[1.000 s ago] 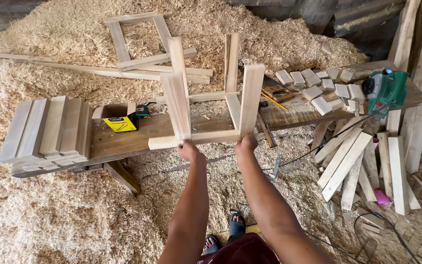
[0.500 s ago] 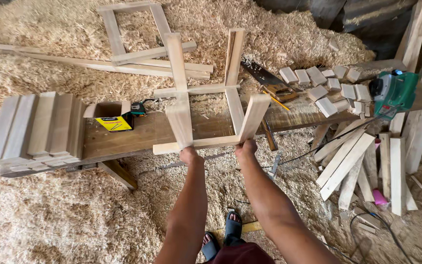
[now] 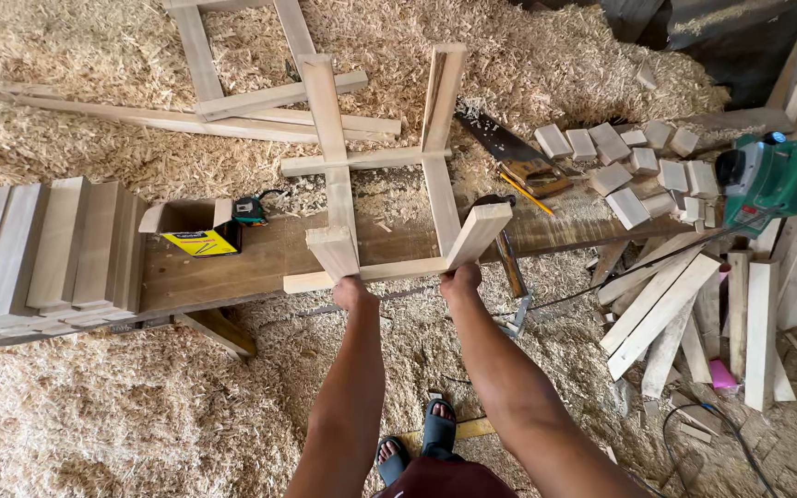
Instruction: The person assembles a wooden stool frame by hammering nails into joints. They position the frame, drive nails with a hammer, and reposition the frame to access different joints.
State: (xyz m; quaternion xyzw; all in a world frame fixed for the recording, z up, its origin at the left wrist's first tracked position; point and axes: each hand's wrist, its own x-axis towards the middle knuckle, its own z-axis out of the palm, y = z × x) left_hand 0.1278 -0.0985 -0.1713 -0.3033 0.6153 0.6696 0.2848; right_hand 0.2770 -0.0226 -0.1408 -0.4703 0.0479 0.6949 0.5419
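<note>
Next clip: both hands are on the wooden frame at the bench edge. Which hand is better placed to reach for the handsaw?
Probably the right hand. The handsaw lies on the bench to the right of the wooden frame, on that hand's side. The left hand would have to cross the frame's upright legs.

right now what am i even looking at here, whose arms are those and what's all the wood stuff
The picture comes from a camera worn on a person's head, looking down, so the two bare arms are that person's own. The left hand and right hand both grip the near rail of a pale wooden frame, a small stool-like skeleton with four legs, resting on a workbench. On the bench, at the left, lies a stack of planed boards, then an open cardboard box. To the right are a hand saw, small wood blocks and a green power tool. Wood shavings cover the floor, and the person's sandalled feet show below.
</note>
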